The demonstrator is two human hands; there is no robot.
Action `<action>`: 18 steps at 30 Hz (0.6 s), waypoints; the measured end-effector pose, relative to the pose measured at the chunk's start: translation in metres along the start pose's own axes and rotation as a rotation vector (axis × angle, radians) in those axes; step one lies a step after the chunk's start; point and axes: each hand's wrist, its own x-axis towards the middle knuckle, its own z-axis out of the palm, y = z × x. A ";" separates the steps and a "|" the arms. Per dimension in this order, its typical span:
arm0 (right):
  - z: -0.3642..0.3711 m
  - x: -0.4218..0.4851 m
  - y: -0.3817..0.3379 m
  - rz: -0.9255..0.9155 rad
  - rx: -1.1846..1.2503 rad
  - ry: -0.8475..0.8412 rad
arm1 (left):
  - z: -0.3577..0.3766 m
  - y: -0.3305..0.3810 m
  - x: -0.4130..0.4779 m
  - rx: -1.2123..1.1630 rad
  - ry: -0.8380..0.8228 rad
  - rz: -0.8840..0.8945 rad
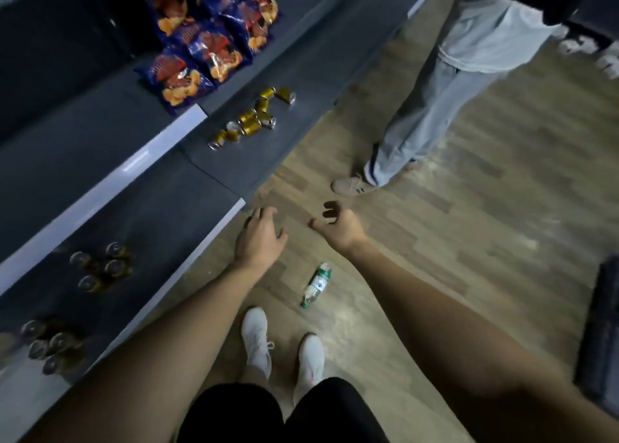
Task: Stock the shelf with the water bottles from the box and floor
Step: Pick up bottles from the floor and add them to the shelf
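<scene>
Below, our left grip (259,238) and right grip (336,228) hang loosely open and empty; the water bottle (316,285) lies on its side on the wooden floor (435,241), between our forearms, near the shelf (150,214).

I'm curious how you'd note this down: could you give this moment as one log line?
left hand: open, empty | right hand: open, empty | water bottle: lying on floor, untouched | shelf: cans, no bottle seen

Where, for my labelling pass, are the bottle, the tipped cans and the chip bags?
bottle (316,284): head view, on its label, mid-body.
tipped cans (249,126): head view, on a can in the middle of the cluster.
chip bags (214,55): head view, on a middle bag's front.
</scene>
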 end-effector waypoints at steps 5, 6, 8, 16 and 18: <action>0.013 -0.002 0.052 0.206 0.062 0.074 | 0.033 -0.011 0.016 0.028 -0.160 0.034; 0.016 -0.001 0.060 0.242 0.064 0.086 | 0.040 -0.012 0.020 0.024 -0.181 0.040; 0.022 0.004 0.078 0.296 0.071 0.113 | 0.053 -0.014 0.028 0.019 -0.222 0.045; 0.065 0.065 0.173 0.421 0.061 0.166 | 0.147 -0.044 0.080 -0.024 -0.259 0.015; 0.085 0.089 0.216 0.448 0.051 0.169 | 0.191 -0.066 0.087 -0.018 -0.274 -0.013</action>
